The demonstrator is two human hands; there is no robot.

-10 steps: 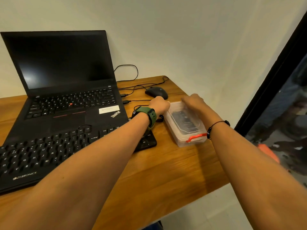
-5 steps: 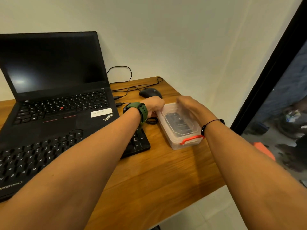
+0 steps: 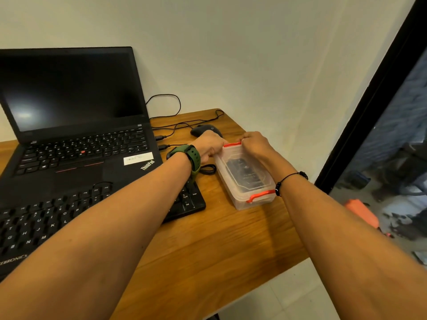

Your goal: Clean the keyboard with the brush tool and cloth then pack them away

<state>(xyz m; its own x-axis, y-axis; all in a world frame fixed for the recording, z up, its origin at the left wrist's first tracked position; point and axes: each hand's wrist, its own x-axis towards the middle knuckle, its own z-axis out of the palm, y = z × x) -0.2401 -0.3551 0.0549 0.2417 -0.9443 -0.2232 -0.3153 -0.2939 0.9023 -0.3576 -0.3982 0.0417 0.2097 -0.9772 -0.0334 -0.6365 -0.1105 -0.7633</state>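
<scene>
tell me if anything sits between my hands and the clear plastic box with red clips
Nothing visible does. The left hand and right hand both already grip the far red clip of the clear plastic box, fingers curled on that end. The black mouse lies behind them and the coiled black cable lies beside the box.

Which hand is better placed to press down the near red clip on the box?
Probably the right. The near red clip on the clear box lies just beside the right wrist, while both the right hand and left hand grip the far clip.
</scene>
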